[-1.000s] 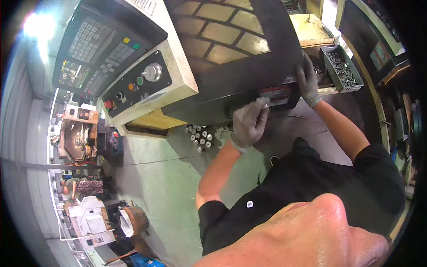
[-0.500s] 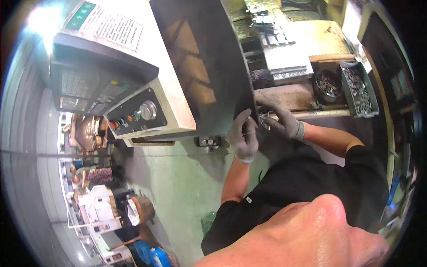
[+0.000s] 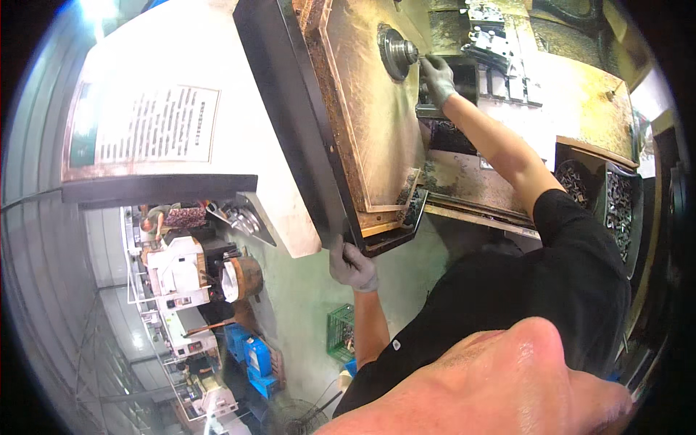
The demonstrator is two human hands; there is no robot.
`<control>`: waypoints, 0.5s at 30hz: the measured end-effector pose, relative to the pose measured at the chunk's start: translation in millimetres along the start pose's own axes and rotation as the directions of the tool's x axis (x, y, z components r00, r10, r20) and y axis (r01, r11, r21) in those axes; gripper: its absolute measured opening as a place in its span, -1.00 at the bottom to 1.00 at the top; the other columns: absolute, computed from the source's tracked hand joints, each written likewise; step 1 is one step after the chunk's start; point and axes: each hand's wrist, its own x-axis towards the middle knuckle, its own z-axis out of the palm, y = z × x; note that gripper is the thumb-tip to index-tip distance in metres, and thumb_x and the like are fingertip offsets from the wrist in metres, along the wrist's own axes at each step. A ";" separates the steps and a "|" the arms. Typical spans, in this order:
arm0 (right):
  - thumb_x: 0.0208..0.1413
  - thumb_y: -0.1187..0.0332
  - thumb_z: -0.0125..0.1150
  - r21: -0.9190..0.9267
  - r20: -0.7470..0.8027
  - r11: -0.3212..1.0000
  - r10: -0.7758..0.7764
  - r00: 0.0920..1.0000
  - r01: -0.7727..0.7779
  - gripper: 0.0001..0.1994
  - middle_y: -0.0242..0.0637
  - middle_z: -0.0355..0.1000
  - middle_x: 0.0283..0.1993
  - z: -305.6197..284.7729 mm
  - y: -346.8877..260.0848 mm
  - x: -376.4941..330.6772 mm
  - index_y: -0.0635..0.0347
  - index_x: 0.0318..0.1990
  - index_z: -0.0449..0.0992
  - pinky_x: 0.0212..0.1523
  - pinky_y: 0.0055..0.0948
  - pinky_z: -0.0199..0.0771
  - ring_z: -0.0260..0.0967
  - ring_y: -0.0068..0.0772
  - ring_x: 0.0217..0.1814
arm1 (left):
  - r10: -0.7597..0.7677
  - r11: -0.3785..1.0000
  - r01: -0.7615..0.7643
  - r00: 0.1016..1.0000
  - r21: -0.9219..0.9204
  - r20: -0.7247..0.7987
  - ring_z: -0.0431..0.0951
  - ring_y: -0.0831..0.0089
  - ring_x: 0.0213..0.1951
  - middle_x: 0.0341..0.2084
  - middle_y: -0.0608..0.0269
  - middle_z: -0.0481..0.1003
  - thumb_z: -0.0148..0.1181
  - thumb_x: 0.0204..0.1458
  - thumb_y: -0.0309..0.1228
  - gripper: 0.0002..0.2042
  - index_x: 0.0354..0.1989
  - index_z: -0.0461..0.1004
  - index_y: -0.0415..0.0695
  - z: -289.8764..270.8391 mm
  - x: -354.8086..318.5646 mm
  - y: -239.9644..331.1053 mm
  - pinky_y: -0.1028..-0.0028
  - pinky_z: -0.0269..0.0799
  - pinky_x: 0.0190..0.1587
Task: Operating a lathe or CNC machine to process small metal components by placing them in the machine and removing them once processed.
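Gloved fingers of the right hand (image 3: pixel 437 75) are pinched together at the round metal chuck (image 3: pixel 397 51), which is set far in the scene, inside the rusty machine enclosure (image 3: pixel 377 123). Nearer and to the left, the dark sliding door (image 3: pixel 299 123) is gripped at its lower corner by the gloved left hand (image 3: pixel 353 266), fingers curled around the edge. Bins of small metal parts (image 3: pixel 618 206) are seen at the right.

Left hand (image 3: pixel 353 266) gripping low, right hand (image 3: pixel 437 75) outstretched.
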 end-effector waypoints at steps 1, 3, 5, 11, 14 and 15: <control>0.02 0.16 0.30 -0.090 -0.110 0.972 -0.227 0.968 0.218 -0.55 -0.14 0.52 -0.10 -22.0 21.0 53.4 0.29 -0.02 0.49 -0.15 -0.42 0.45 0.47 -0.34 -0.17 | 0.076 0.997 -0.076 0.997 0.012 -0.025 0.31 0.52 -0.67 -0.63 0.23 0.40 0.01 0.15 -0.44 -0.76 -0.13 0.45 -0.38 11.3 10.0 9.6 0.51 0.20 -0.62; 0.02 0.18 0.29 -0.149 -0.081 0.960 -0.252 0.964 0.238 -0.60 -0.10 0.53 -0.09 23.5 22.5 44.4 0.27 -0.06 0.52 -0.07 -0.42 0.43 0.49 -0.29 -0.11 | -0.026 0.999 0.026 1.000 0.024 -0.014 0.30 0.54 -0.67 -0.58 0.21 0.43 0.00 0.17 -0.41 -0.75 -0.14 0.45 -0.37 -1.6 -9.3 -3.7 0.53 0.19 -0.64; 0.03 0.19 0.26 -0.256 -0.062 0.945 -0.227 0.972 0.205 -0.63 -0.08 0.53 -0.12 34.0 13.2 46.8 0.24 -0.07 0.53 -0.06 -0.39 0.42 0.50 -0.25 -0.11 | 0.044 0.993 -0.043 0.999 0.107 -0.008 0.30 0.55 -0.67 -0.56 0.18 0.44 -0.01 0.17 -0.44 -0.77 -0.14 0.45 -0.37 -4.5 -10.5 -3.3 0.54 0.18 -0.64; 0.10 0.20 0.12 -0.555 -0.150 0.788 -0.410 0.900 0.267 -0.72 0.02 0.52 -0.20 12.6 18.5 71.2 0.20 -0.16 0.56 -0.04 -0.24 0.42 0.48 -0.01 -0.10 | -0.003 1.000 0.003 1.000 0.017 -0.029 0.32 0.54 -0.64 -0.59 0.21 0.44 -0.03 0.13 -0.52 -0.78 -0.14 0.44 -0.38 9.5 4.2 10.3 0.56 0.21 -0.60; 0.13 0.23 0.14 -0.381 -0.172 0.913 -0.223 0.960 0.144 -0.70 -0.04 0.53 -0.23 7.5 -13.1 23.1 0.31 -0.12 0.50 -0.25 -0.30 0.51 0.53 -0.17 -0.32 | -0.136 0.989 0.135 0.991 -0.059 -0.010 0.33 0.54 -0.62 -0.61 0.23 0.42 -0.03 0.12 -0.52 -0.78 -0.12 0.43 -0.38 -3.1 -5.4 1.9 0.57 0.22 -0.56; 0.16 0.26 0.13 -0.114 -0.112 0.993 -0.044 0.993 0.031 -0.71 -0.11 0.52 -0.27 -0.9 -26.2 -2.9 0.33 -0.11 0.48 -0.32 -0.37 0.52 0.53 -0.26 -0.35 | -0.240 0.963 0.243 0.970 -0.116 0.040 0.34 0.55 -0.61 -0.62 0.23 0.42 -0.03 0.12 -0.52 -0.77 -0.11 0.42 -0.39 -5.2 -8.3 -2.4 0.58 0.23 -0.54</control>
